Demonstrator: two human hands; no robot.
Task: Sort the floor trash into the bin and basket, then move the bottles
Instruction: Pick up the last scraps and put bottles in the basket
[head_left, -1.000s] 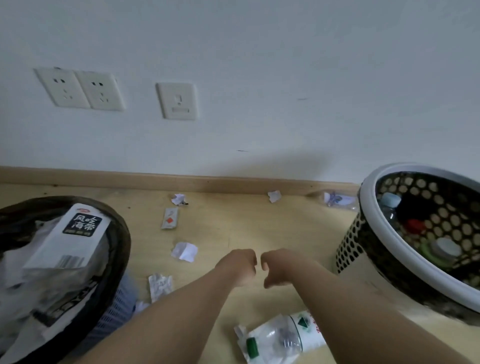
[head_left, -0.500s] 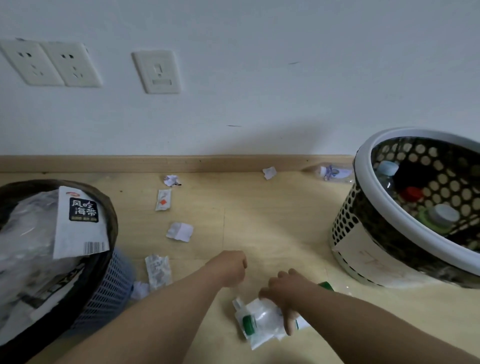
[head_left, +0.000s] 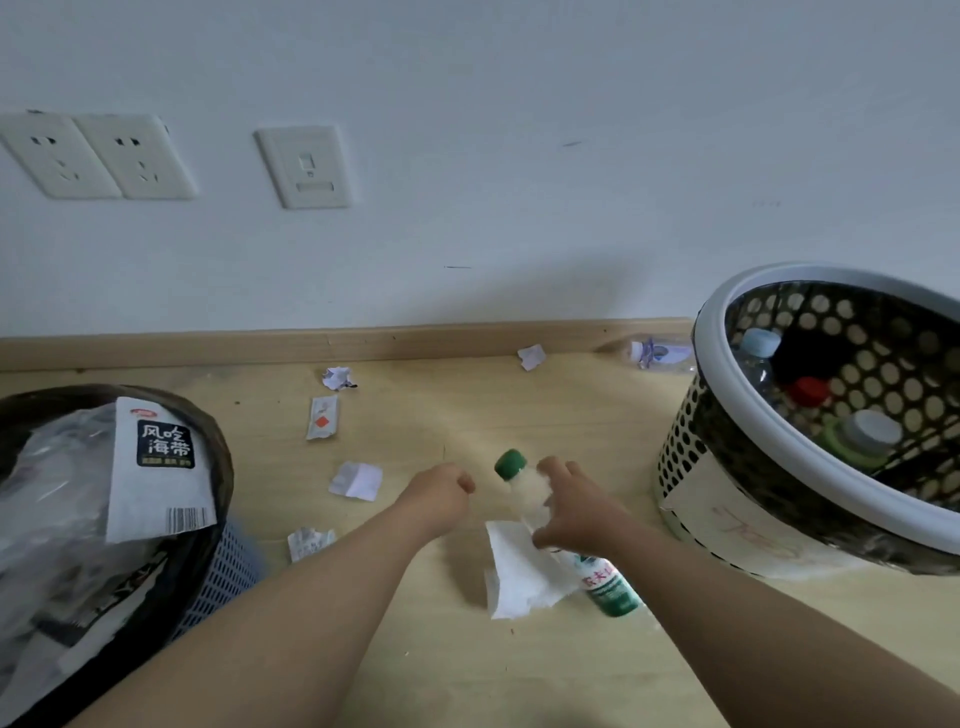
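Floor (head_left: 571, 405): we saw pale wood running up to a skirting board, with litter scattered over it.
Basket (head_left: 709, 332): it stood at our right, white-rimmed with holed walls, and held capped bottles.
Bin (head_left: 221, 571): it stood at our left, lined with a dark bag and heaped with plastic and a white packet (head_left: 156, 467).
Right hand (head_left: 579, 512): its fingers were curled round the upper body of the bottle, just below the neck, near the basket's foot.
Bottle (head_left: 525, 493): it was tilted. Its green cap stuck out beyond the fingers toward the wall and its labelled end pointed back under the wrist. We could not tell whether it touched the floor.
Tissue (head_left: 519, 571): it hung white beneath that hand, against the bottle.
Left hand (head_left: 439, 496): it was balled into a fist just left of the cap, with nothing seen in it.
Second bottle (head_left: 657, 353): it lay at the skirting board beside the basket.
Scraps: a folded paper (head_left: 357, 480) and a sachet (head_left: 322, 417) lay between the bin and our hands.
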